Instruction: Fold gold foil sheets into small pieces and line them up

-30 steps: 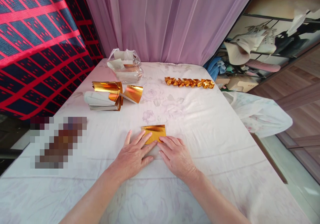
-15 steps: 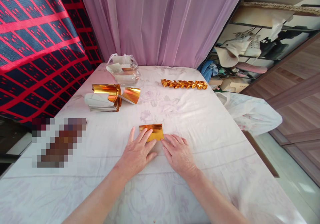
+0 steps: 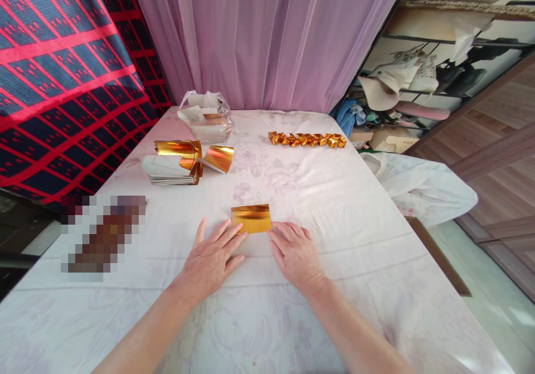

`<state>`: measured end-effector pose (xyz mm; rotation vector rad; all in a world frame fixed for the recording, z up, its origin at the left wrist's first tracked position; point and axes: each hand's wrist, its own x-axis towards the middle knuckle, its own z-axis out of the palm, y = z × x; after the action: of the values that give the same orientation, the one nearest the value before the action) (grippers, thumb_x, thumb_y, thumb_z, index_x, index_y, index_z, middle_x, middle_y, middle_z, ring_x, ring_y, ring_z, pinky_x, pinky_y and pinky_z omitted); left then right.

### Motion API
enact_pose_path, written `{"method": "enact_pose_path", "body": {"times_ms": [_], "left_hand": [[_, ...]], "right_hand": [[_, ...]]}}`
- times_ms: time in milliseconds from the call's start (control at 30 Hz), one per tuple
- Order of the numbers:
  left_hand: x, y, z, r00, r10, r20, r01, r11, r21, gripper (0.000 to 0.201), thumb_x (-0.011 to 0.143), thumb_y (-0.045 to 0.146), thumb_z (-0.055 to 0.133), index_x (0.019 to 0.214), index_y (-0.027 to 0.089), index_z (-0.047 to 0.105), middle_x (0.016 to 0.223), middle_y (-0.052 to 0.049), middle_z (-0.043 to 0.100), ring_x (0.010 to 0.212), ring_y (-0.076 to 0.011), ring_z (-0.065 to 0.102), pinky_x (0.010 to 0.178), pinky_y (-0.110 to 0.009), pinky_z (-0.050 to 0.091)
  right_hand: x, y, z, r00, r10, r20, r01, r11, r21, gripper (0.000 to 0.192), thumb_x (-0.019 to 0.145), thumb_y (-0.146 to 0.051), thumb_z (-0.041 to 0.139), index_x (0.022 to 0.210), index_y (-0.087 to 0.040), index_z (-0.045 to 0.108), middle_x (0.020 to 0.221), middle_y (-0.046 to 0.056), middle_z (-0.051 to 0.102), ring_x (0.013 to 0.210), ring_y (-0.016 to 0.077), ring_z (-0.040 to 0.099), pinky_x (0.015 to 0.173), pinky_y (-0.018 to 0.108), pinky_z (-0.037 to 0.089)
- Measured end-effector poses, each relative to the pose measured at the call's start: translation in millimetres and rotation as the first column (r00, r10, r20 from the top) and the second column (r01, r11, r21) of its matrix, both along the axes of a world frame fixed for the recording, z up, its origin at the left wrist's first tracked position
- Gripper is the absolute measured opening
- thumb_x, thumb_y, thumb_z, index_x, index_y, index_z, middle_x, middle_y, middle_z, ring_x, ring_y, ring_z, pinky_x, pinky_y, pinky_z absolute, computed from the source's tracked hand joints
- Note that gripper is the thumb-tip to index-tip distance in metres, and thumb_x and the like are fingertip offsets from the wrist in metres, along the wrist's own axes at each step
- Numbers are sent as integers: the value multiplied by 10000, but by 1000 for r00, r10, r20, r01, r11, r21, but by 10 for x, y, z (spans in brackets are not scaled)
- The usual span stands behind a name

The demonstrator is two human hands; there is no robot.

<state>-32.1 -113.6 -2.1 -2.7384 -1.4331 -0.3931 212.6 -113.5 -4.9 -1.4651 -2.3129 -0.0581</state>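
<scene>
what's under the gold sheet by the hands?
The gold sheet lies flat on the white tablecloth. Left hand and right hand fingertips touch its near edge. Anything beneath it is covered.

Folded sheet (image 3: 251,218) on counter (image 3: 355,234) centre; paper stack (image 3: 175,165) behind-left, bag (image 3: 205,117) further back, folded chain (image 3: 307,139) behind-right.

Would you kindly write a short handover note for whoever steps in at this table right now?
Left hand: flat on the tablecloth, fingertips at the near left edge of the folded gold sheet; holds nothing.
Right hand: flat beside it, fingertips at the sheet's near right corner; holds nothing.
Stack of gold paper: far left, top sheets curling.
Row of folded gold pieces: far centre-right.
Plastic bag: behind the stack.
Done: sheet lies folded to a rectangle; several pieces finished.
Left: probably further folds on this sheet; the stack remains.
</scene>
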Motion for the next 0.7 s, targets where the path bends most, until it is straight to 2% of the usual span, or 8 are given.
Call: {"method": "enact_pose_path", "body": {"times_ms": [200, 333, 500, 633, 700], "left_hand": [[-100, -17, -3, 1000, 15, -4, -15, 1000, 23, 418, 1045, 424, 308, 1366, 316, 553, 1370, 8, 635, 1349, -224, 493, 1213, -560, -55], [-121, -36, 52, 1000, -9, -9, 9, 999, 47, 384, 1044, 367, 334, 1342, 289, 564, 1369, 17, 635, 1330, -232, 517, 1213, -547, -55], [-157, -91, 145, 999, 22, -27, -21, 1000, 19, 352, 1028, 247, 372, 1329, 275, 552, 1371, 21, 632, 1331, -253, 517, 1210, -585, 42], [-122, -49, 183, 1000, 9, -23, -7, 996, 91, 297, 1015, 254, 409, 1236, 275, 605, 1323, -6, 663, 1289, -266, 549, 1199, -616, 105], [-58, 14, 200, 999, 2, -44, 3, 993, 121, 257, 1002, 231, 430, 1140, 266, 644, 1324, -33, 657, 1278, -266, 552, 1181, -616, 182]], "right_hand": [[4, 7, -5, 1000, 9, -6, -9, 1000, 30, 229, 937, -228, 570, 1113, -237, 715, 1221, 56, 684, 1093, 233, 575, 875, 387, 392], [10, 7, -9, 1000, 17, -10, -17, 999, 40, 228, 933, -222, 573, 1109, -235, 717, 1219, 52, 685, 1093, 232, 574, 875, 388, 391], [21, 9, -23, 1000, 19, -8, -19, 999, 39, 239, 944, -224, 552, 1118, -239, 716, 1222, 65, 682, 1096, 233, 575, 877, 386, 397], [26, 15, -39, 999, 31, -26, -30, 999, 36, 240, 933, -208, 560, 1116, -232, 714, 1212, 69, 682, 1097, 236, 579, 876, 391, 411], [21, 16, -40, 999, 36, -35, -35, 999, 40, 233, 924, -199, 569, 1103, -227, 716, 1216, 73, 678, 1106, 242, 575, 883, 394, 417]]}}
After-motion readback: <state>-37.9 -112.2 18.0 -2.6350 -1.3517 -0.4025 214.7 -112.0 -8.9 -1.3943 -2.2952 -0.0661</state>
